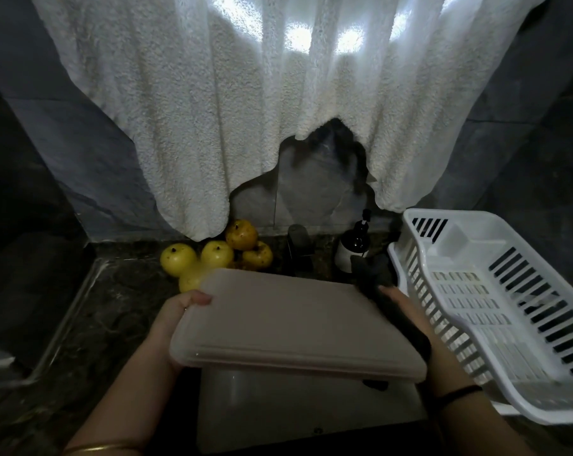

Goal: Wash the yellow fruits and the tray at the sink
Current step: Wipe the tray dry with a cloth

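Note:
A beige rectangular tray (295, 324) is held upside down over the sink (305, 413), its base facing up. My left hand (176, 311) grips its left edge, thumb on top. My right hand (407, 311) holds the right edge, and a dark cloth or sponge (370, 271) lies at that hand; whether the hand holds it is unclear. Several yellow fruits (217, 253) sit in a heap on the dark counter behind the tray, at the back left of the sink.
A white plastic dish rack (496, 307) stands on the counter right of the sink. A dark bottle with a white label (352, 248) and a dark tap (298, 240) are at the back. A white towel (245, 110) hangs above.

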### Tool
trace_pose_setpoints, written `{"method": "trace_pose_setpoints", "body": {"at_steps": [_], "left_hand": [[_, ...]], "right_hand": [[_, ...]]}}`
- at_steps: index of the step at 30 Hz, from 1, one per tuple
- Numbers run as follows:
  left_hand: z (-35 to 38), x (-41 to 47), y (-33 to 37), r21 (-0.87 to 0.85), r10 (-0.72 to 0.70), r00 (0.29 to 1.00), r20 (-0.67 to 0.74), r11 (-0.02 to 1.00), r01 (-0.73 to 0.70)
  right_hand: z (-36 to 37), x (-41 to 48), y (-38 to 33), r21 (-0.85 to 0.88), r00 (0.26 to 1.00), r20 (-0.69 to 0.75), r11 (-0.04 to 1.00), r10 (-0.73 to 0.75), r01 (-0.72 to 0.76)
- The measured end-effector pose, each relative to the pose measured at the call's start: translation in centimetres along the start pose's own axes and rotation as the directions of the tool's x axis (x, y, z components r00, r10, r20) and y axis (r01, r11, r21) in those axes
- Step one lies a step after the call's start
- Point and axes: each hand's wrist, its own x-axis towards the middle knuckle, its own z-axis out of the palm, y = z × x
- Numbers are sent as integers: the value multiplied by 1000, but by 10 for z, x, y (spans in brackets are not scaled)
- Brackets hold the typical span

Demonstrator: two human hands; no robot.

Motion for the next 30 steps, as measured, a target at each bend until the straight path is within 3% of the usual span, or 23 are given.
{"method": "trace_pose_setpoints", "body": {"at_steps": [5, 9, 15, 19, 24, 27, 30], "left_hand": [[10, -3, -1, 39, 82, 996, 19, 996, -83], [13, 2, -5, 46, 109, 994, -29, 993, -107], [16, 20, -12, 94, 118, 991, -66, 989, -111], [12, 28, -14, 116, 122, 992, -24, 986, -119], [15, 30, -13, 92, 304, 946, 110, 945, -314], [18, 28, -8, 169, 358, 920, 158, 909, -382], [19, 24, -2, 259, 371, 917, 148, 880, -398]], "right_hand": [[25, -59, -49, -161, 988, 126, 980, -95, 115], [55, -67, -54, -496, 960, 185, 823, -211, 276], [127, -102, -78, -499, 822, 347, 653, -452, 570], [158, -118, -95, -460, 762, 396, 608, -512, 647], [171, -115, -115, -366, 694, 378, 590, -612, 720], [168, -107, -121, -416, 657, 255, 533, -710, 737], [162, -95, -121, -483, 681, 153, 547, -716, 684]]}}
